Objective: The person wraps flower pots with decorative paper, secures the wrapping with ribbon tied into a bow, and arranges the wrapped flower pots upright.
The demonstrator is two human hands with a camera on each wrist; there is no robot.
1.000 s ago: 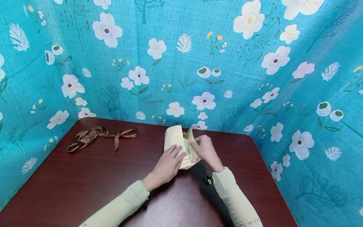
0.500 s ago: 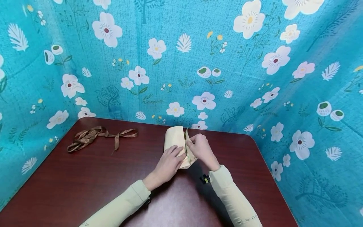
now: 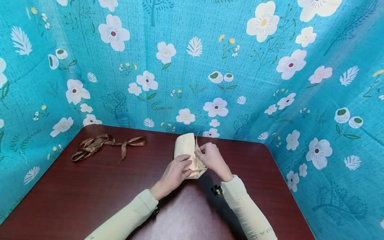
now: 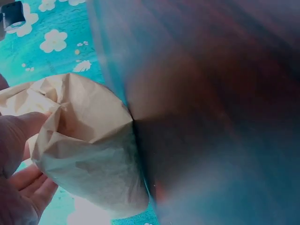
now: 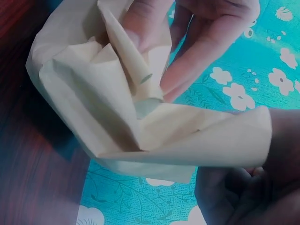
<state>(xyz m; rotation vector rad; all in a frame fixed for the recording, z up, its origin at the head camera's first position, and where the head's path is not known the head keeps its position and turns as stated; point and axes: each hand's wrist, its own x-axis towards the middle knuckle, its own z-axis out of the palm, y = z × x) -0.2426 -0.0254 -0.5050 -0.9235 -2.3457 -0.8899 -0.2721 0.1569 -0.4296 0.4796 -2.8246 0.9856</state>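
A bundle of cream wrapping paper (image 3: 185, 146) lies near the table's far edge, its near end folded and crumpled. Thin wisps (image 3: 196, 137) show at its far end; the rest of what is inside is hidden. My left hand (image 3: 177, 171) holds the paper's near part, fingers over the top and thumb (image 5: 133, 37) pressed into the folds at the open end. From the right side, my right hand (image 3: 213, 158) pinches the edge of a long paper flap (image 5: 211, 140) against the bundle. In the left wrist view, the near end forms a rounded, creased pocket (image 4: 89, 150).
At the table's far left lies a brown ribbon (image 3: 93, 146) with a loop and a loose tail. The dark red wooden table (image 3: 90, 190) meets a blue floral cloth (image 3: 168, 96) behind and on both sides. A black device (image 3: 216, 190) sits at my right wrist.
My right hand has drawn the right flap leftward over the gap, so the green inner face and yellow-green contents are now covered. The left hand's fingers have shifted slightly and bunched on the paper.
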